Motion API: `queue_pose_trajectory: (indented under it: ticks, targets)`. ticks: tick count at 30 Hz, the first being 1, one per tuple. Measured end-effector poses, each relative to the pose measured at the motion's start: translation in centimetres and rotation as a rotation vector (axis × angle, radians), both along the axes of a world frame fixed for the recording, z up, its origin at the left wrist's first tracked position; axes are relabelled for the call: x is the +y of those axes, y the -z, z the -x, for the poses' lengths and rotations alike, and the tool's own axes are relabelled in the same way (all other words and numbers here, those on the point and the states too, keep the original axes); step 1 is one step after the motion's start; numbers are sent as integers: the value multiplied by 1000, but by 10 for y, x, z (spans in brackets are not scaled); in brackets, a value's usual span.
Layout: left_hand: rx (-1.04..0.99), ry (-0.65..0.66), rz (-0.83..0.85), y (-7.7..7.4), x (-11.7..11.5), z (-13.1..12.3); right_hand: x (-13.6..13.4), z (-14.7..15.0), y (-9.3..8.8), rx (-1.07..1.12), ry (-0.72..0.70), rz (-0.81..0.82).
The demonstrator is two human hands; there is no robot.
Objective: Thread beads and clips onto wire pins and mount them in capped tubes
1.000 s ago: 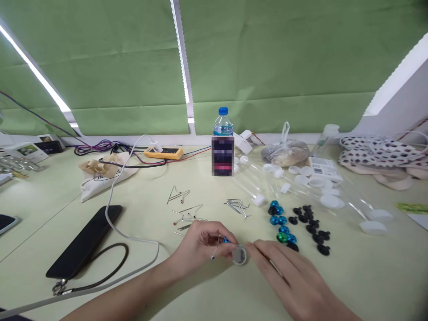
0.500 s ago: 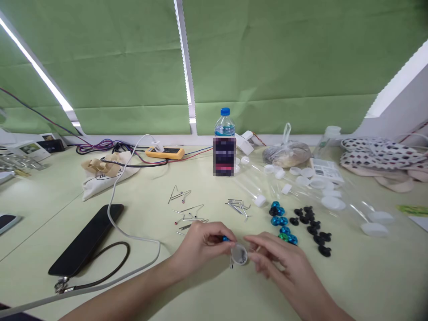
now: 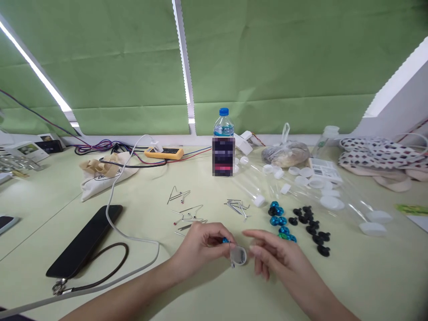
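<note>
My left hand (image 3: 209, 245) is closed in a pinch on a small blue piece (image 3: 225, 240). Just beyond its fingertips is a small round grey piece with a pale rim (image 3: 238, 256), and a thin metal wire hangs beside it. How these parts join is too small to tell. To the right, my right hand (image 3: 277, 254) has its fingers apart with nothing in them, close to the rim but not touching it. Shiny blue knobs (image 3: 278, 220), one green knob (image 3: 285, 236) and several black knobs (image 3: 312, 227) lie beyond my right hand.
Bent metal wires (image 3: 189, 216) and short metal pins (image 3: 236, 206) lie ahead. A water bottle (image 3: 223, 129) stands behind them. Clear tubes with white caps (image 3: 332, 203) spread to the right. At left are a black phone (image 3: 85, 240), a white cable (image 3: 150, 241) and a cloth bag (image 3: 100, 185).
My right hand's fingers have spread and come slightly away from the round piece. The left hand keeps its pinch. The view has shifted a little.
</note>
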State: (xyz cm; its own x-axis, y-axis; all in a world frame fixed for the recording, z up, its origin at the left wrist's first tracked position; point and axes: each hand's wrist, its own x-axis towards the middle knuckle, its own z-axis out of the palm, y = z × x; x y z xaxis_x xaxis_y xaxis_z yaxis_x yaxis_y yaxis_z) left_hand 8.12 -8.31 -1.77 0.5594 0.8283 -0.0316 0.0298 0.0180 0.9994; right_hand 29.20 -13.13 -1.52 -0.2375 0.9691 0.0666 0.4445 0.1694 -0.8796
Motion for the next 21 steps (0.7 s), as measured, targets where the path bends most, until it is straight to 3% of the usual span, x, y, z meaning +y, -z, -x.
queue_pose_trajectory:
  ticks: [3, 6, 9, 13, 15, 17, 21]
  targets:
    - [-58, -7, 102, -6, 2, -1, -7, -8, 4, -372, 15, -559]
    - [-64, 8, 177, -9, 2, -2, -15, -13, 6, -467, -38, -770]
    - [-43, -8, 194, -10, 0, -3, -16, -8, 5, -360, -50, -643]
    - [-28, -31, 164, -9, -1, -3, -6, 3, 1, 66, -31, 45]
    - [-3, -37, 135, -9, -1, -4, -2, 5, 0, 206, -33, 279]
    - [5, -43, 130, -9, 1, -3, -3, 4, 2, 176, -21, 238]
    - [-39, -51, 202, -11, 4, -3, -14, -5, 13, -222, -21, -417]
